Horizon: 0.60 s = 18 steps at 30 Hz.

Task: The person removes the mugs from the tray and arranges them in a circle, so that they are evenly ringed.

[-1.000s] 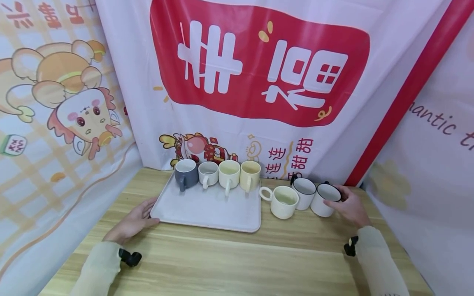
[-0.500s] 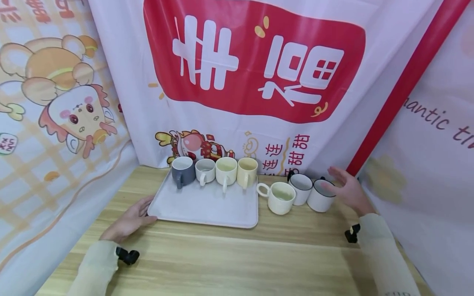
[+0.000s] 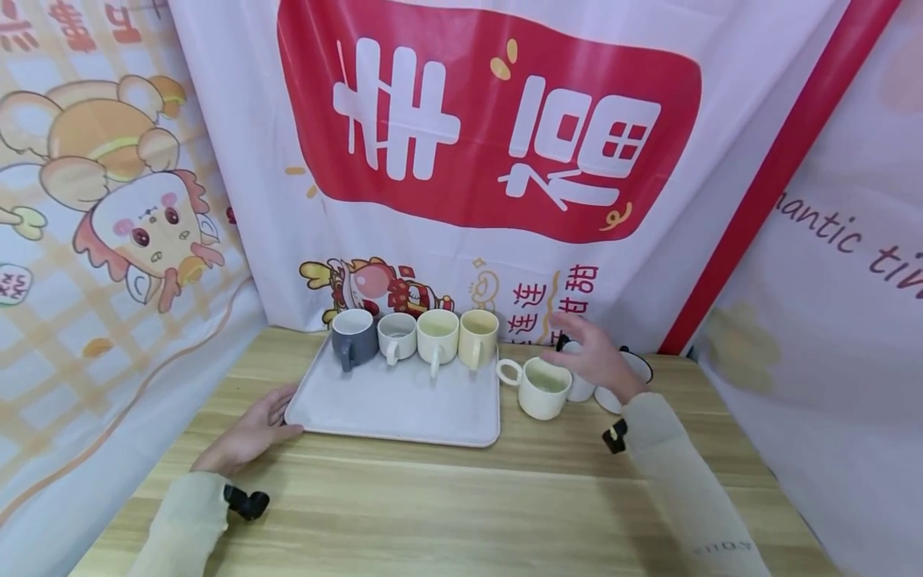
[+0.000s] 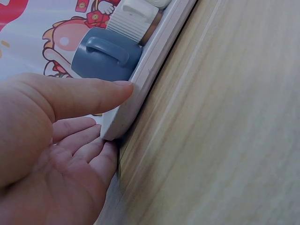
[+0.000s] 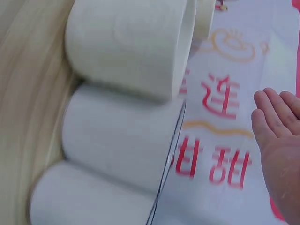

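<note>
My left hand [image 3: 248, 429] holds the near left corner of a white tray [image 3: 404, 409]; in the left wrist view the thumb lies on its rim and the fingers sit around the corner's outer side. Along the tray's back edge stand a blue-grey mug [image 3: 358, 340], a small ribbed white mug [image 3: 397, 335], a pale cream mug [image 3: 437, 336] and a yellow mug [image 3: 478, 336]. My right hand [image 3: 594, 353] hangs with fingers extended, holding nothing, above the mugs right of the tray. Nearest it is a cream mug with a ring handle [image 3: 544, 393]. Two black-rimmed white mugs [image 5: 117, 136] are partly hidden behind the hand.
The wooden table [image 3: 433, 513] reaches toward the body in front of the tray. A white and red printed cloth [image 3: 490, 216] hangs directly behind the mugs. Patterned cloths close off both sides, including the left cloth [image 3: 130, 240].
My right hand has let go of the rightmost black-rimmed mug, lifted off, and moved left to above the cream ring-handled mug. The left hand stays at the tray corner.
</note>
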Available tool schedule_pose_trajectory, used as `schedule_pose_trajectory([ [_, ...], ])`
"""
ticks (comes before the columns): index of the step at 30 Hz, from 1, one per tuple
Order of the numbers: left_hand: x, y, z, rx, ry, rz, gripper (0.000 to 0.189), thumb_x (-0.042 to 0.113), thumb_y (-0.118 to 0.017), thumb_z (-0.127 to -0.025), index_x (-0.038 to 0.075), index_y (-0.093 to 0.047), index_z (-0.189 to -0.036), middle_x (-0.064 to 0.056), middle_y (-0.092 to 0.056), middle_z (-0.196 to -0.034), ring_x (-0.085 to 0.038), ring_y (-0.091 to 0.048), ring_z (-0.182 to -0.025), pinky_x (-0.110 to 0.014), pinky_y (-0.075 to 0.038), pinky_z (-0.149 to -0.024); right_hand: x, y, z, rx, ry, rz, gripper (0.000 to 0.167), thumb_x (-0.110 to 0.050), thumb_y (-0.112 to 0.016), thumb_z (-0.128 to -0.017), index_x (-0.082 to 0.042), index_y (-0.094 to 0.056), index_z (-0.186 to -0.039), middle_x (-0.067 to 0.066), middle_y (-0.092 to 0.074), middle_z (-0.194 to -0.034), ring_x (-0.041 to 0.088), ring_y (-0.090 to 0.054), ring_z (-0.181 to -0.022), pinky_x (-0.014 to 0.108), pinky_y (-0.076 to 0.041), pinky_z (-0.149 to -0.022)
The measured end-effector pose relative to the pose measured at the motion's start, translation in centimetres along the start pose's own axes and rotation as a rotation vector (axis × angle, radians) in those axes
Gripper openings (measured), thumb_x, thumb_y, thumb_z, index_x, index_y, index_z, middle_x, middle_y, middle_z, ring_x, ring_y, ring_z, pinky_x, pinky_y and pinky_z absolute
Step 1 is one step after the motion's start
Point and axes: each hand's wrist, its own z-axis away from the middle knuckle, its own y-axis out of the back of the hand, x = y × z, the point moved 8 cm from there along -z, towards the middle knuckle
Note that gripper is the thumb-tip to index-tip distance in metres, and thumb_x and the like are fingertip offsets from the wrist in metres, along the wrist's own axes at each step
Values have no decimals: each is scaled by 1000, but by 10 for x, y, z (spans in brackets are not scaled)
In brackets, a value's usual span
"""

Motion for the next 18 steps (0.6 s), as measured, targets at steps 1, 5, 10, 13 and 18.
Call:
schedule_pose_trajectory([
  [1,0,0,0,-1,3,2,95,11,-70,-101,-5,-3,-167,-30,-4,-175,-53,-6,-161,-65,-14,-131,-5,-10,-5,-8,14,-2,90,-50,-85,-87,-21,-44,-161,7,-50,-164,36,-45,-153,62,-39,-127],
  [5,0,0,1,-1,8,6,95,10,-69,-101,-6,-2,-166,-32,-4,-174,-54,-6,-161,-65,-14,-131,-26,-49,-18,-26,18,-24,86,-42,-87,-87,-15,-47,-158,10,-53,-161,35,-50,-149,57,-42,-127],
  [10,-5,1,-1,4,14,7,95,11,-69,-101,-5,-3,-167,-31,-5,-175,-53,-6,-161,-65,-14,-132,-39,-94,-29,4,-35,-70,80,-43,-86,-87,-5,-55,-151,15,-61,-152,36,-56,-144,55,-47,-124],
  [13,-6,0,-2,6,19,6,95,13,-69,-102,-4,-3,-167,-30,-5,-175,-51,-7,-162,-64,-15,-132,-35,-116,-35,31,-71,-94,74,-44,-84,-88,-4,-60,-146,16,-64,-147,37,-58,-140,55,-50,-120],
  [18,-4,1,-2,-2,13,-6,94,14,-69,-102,-4,-3,-167,-30,-5,-175,-53,-7,-161,-64,-16,-132,-24,-138,-41,108,-117,-151,63,-42,-84,-88,-7,-66,-138,14,-69,-140,36,-60,-135,56,-53,-116],
])
